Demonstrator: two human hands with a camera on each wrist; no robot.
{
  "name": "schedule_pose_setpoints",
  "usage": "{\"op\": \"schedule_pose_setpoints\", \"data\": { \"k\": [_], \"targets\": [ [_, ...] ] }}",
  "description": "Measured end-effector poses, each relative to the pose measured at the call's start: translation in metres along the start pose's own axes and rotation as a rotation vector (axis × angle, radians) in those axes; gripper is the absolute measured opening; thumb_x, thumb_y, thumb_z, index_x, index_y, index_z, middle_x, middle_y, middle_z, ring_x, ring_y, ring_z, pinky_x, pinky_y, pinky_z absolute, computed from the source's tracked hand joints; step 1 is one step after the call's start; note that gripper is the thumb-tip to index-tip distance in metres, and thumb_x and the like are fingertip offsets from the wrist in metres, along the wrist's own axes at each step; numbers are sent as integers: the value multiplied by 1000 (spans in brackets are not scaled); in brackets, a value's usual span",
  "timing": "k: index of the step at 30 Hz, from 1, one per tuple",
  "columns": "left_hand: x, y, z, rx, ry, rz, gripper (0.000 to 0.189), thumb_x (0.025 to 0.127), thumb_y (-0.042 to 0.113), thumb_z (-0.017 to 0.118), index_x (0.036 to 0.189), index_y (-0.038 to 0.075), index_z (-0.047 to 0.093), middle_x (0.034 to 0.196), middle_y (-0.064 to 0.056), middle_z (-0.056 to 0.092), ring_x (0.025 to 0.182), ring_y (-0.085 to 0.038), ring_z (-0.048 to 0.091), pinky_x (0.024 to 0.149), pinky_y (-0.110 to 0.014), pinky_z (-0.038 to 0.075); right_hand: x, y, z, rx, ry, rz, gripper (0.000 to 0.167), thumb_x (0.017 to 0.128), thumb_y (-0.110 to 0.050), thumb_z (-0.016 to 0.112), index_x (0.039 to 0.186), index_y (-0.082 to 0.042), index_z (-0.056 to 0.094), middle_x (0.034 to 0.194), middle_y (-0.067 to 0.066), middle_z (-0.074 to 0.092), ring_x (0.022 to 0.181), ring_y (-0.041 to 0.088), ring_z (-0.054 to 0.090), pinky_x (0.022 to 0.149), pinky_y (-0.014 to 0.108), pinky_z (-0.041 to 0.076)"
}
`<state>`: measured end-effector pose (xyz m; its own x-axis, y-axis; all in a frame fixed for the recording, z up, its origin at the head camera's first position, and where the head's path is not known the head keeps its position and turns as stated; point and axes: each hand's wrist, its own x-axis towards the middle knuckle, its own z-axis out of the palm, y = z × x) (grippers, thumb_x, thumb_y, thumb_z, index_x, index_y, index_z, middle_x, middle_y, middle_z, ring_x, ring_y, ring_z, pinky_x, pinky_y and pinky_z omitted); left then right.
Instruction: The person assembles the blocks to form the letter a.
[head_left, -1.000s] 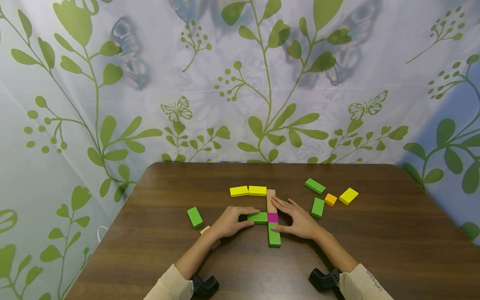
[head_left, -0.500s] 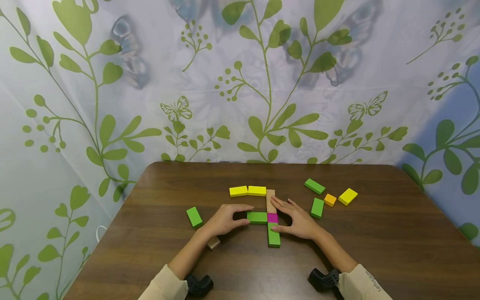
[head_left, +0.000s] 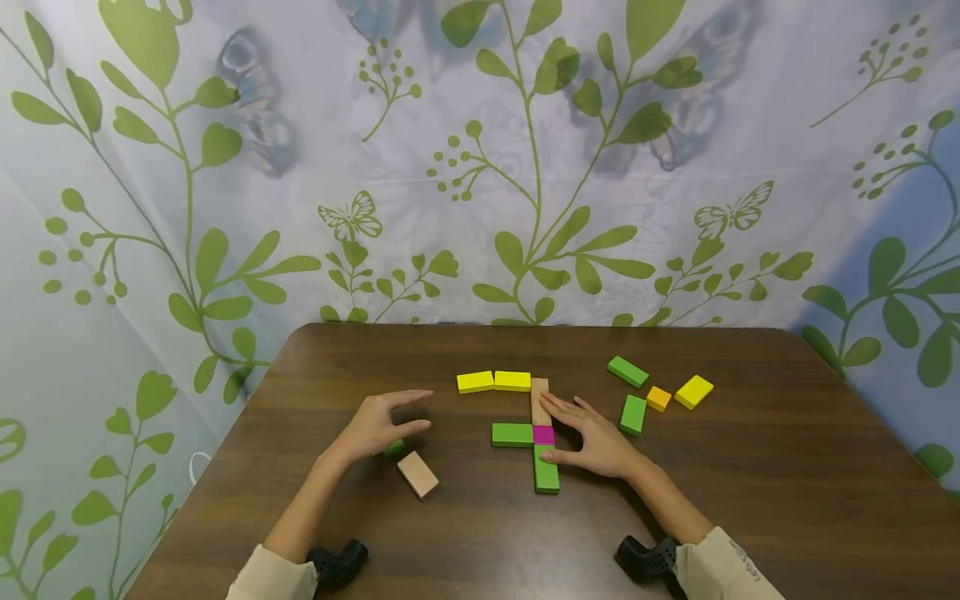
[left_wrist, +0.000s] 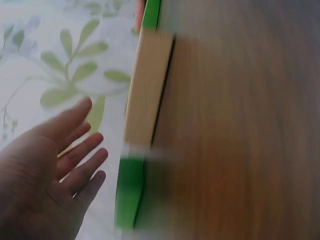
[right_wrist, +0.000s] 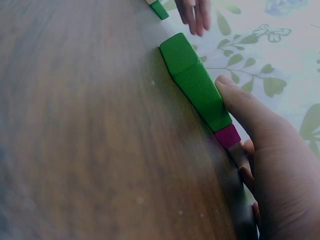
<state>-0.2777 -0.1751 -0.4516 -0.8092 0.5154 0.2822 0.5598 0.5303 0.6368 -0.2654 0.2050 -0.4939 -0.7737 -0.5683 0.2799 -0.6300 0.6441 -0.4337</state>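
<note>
My left hand, fingers extended and holding nothing, hovers on the left over a green block that it mostly covers. Just beside it lies a plain wooden block, also large in the left wrist view. My right hand rests along a row of blocks: its fingertips touch a plain wooden block and its thumb a green block. Between these two sits a magenta block. Another green block extends left from the magenta one. Two yellow blocks run left from the far end of the row.
Further right on the brown table lie two green blocks, a small orange block and a yellow block. Behind the table hangs a leaf-patterned cloth. A black wrist device sits below each hand.
My left hand has let go of the green block beside the magenta one and moved left over the other green block, uncovering the plain wooden block. My right hand has stayed in place.
</note>
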Motion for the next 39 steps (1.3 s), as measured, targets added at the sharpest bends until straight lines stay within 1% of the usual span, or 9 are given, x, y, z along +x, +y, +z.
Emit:
{"op": "schedule_pose_setpoints", "data": {
  "k": [5,7,10,14,18,22,27,35,39],
  "targets": [
    [-17,-15,-22,-34,-20,-67,60,79,38,72,130,11,55,128,-6,55,117,-29,50,91,-49,43,0,-1,0,11,6,0,86,79,-54,65,146,-13,30,148,5,29,130,24,35,107,54,12],
    [-22,-21,-28,-34,-48,-97,63,77,40,73,131,11,54,129,-6,54,119,-30,48,92,-49,42,0,-1,0,13,12,-2,86,78,-54,65,146,-13,31,148,5,29,130,23,35,107,54,12],
    [-28,-28,-34,-45,-111,-143,68,75,41,74,133,13,52,129,-9,54,110,-30,53,87,-47,45,0,0,1,8,21,-10,86,78,-54,65,145,-13,31,147,6,30,129,24,36,107,54,13],
    [-33,-35,-37,-18,-193,-143,74,73,43,76,135,14,50,132,-10,50,109,-29,52,85,-45,45,0,0,0,-1,17,-17,86,79,-53,66,145,-12,31,147,9,30,129,25,37,106,56,14],
    [-35,-37,-39,13,-223,-106,75,72,40,78,136,15,49,137,-8,47,122,-32,43,93,-50,40,1,0,0,3,3,-8,86,79,-53,65,146,-12,30,148,8,29,130,25,36,106,56,13],
    [-34,-38,-38,8,-218,-93,70,73,32,78,135,15,50,137,-9,46,124,-33,41,96,-50,37,1,0,-1,17,0,3,85,79,-54,65,146,-13,30,148,7,28,130,24,35,107,55,12],
    [-33,-38,-34,6,-176,-95,61,74,28,78,129,14,56,132,-13,50,119,-33,46,90,-48,43,1,1,-1,18,-1,9,86,79,-55,65,146,-14,30,148,5,28,130,22,35,108,53,11],
    [-30,-35,-26,-13,-112,-59,47,76,25,77,118,11,64,122,-11,59,114,-32,52,91,-47,43,0,1,0,16,-1,10,86,79,-55,65,146,-13,31,148,5,28,130,22,35,108,53,11],
    [-26,-32,-21,4,-76,-49,42,76,25,77,115,12,67,116,-6,63,110,-28,56,89,-45,45,0,0,-1,20,-3,17,86,79,-56,64,146,-14,30,148,5,28,131,22,34,108,53,11]
  ]
}}
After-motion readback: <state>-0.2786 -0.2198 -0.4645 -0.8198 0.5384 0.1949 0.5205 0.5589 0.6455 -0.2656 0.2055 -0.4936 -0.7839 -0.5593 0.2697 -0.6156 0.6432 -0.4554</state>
